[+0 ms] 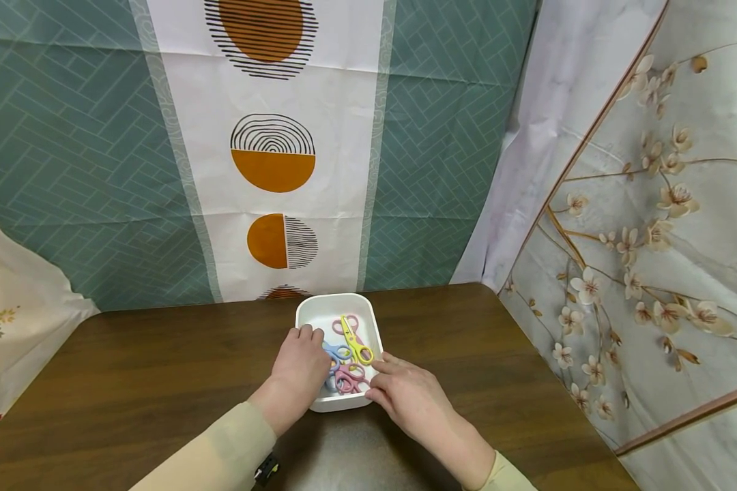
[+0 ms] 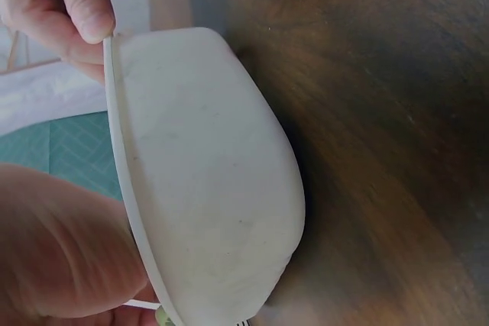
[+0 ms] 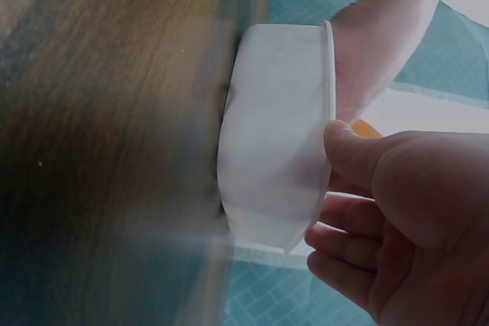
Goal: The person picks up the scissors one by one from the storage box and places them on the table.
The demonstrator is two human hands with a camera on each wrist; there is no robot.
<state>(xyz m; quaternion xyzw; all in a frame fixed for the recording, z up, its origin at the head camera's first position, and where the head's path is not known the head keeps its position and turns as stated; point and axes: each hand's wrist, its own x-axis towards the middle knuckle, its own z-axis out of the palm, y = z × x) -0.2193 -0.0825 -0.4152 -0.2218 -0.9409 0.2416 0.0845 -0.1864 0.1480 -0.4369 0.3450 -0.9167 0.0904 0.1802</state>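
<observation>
A white plastic container with rounded corners stands on the table. Inside it lie several small scissors: yellow scissors on top, pink scissors near the front and blue scissors on the left. My left hand reaches over the left rim into the container, beside the blue scissors; its fingertips are hidden, so whether they grip anything is unclear. With thumb and fingers, my right hand pinches the rim at the front right corner. In the right wrist view, the thumb of the right hand presses the rim.
The brown wooden table extends around the container. Behind it hangs a green and white patterned curtain, and a floral cloth hangs on the right. A small black object shows beside the left sleeve.
</observation>
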